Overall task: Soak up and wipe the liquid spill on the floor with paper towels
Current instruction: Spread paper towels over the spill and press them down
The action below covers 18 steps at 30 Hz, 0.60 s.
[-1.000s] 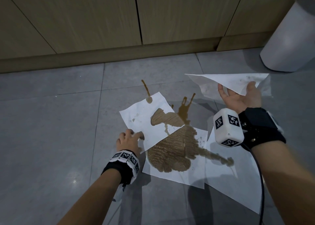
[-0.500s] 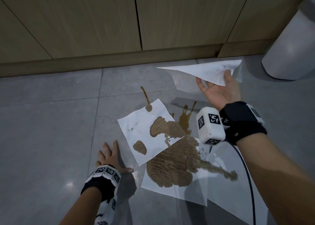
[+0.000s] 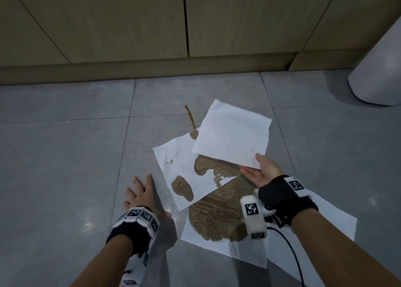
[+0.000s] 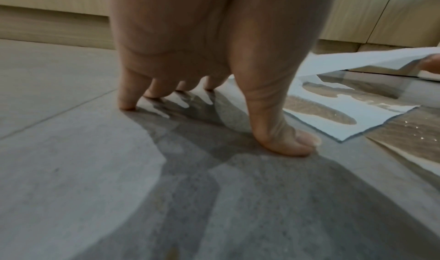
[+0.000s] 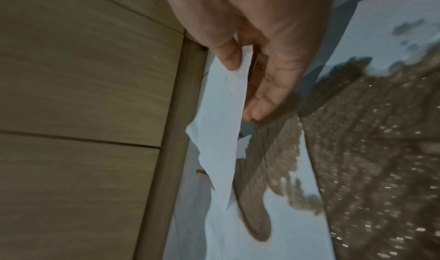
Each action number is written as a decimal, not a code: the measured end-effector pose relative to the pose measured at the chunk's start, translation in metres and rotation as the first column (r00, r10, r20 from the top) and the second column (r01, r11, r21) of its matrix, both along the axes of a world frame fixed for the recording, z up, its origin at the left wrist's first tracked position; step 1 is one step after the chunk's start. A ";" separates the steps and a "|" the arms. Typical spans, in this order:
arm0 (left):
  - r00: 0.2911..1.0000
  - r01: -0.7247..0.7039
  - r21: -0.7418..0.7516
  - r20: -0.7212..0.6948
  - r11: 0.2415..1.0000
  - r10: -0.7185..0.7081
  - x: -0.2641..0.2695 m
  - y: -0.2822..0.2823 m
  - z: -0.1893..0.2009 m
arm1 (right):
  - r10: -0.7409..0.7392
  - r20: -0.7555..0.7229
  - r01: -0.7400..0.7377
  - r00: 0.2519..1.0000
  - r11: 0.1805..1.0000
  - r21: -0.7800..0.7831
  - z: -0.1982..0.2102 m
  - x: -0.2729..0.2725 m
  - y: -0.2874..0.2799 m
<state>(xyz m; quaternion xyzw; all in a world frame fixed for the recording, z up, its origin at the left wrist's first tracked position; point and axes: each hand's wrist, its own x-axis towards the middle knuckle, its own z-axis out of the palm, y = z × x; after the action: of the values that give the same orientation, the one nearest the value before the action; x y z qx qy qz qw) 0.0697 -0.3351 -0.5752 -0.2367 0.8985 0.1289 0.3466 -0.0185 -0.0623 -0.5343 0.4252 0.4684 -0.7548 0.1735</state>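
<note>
A brown spill [image 3: 213, 219] spreads over the grey floor tiles, with a thin streak [image 3: 190, 116] running toward the cabinets. Two white paper towels lie on it, soaked brown in patches: one upper left [image 3: 173, 163], one lower [image 3: 225, 243]. My right hand [image 3: 260, 171] pinches the near corner of a clean white paper towel [image 3: 232, 134], holding it just above the far part of the spill; the right wrist view shows thumb and fingers [image 5: 233, 57] on that sheet [image 5: 221, 122]. My left hand [image 3: 141, 191] rests flat on the bare floor left of the towels, fingers spread [image 4: 281, 141].
Wooden cabinet doors [image 3: 130, 21] and a plinth [image 3: 152, 69] run along the far side. A white bin [image 3: 379, 73] stands at the far right. A further white sheet [image 3: 329, 221] lies under my right forearm. Bare tiles [image 3: 54, 167] stretch to the left.
My right hand has brought the clean towel down and left, from up near the cabinets to just above the far spill. The left hand has left the towel's edge and now lies flat on the floor.
</note>
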 end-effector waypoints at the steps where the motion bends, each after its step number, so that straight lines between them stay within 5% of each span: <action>1: 1.000 -0.002 -0.002 -0.001 1.000 0.002 0.000 0.000 -0.001 | 0.022 0.017 -0.023 1.000 0.999 0.044 -0.004 0.001 -0.001; 11: 1.000 0.004 -0.025 -0.004 1.000 -0.004 0.000 0.002 0.001 | 0.250 0.154 -0.292 0.956 0.859 0.420 -0.032 -0.002 0.019; 18: 1.000 0.002 -0.045 -0.012 0.999 -0.003 0.000 0.004 0.001 | 0.317 0.208 -0.375 0.925 0.686 0.623 -0.037 0.004 0.030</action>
<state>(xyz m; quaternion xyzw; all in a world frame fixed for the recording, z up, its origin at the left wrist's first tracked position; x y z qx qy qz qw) 0.0698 -0.3316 -0.5740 -0.2425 0.9035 0.1097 0.3359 -0.0140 -0.0328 -0.5716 0.3934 0.7655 -0.4788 0.1730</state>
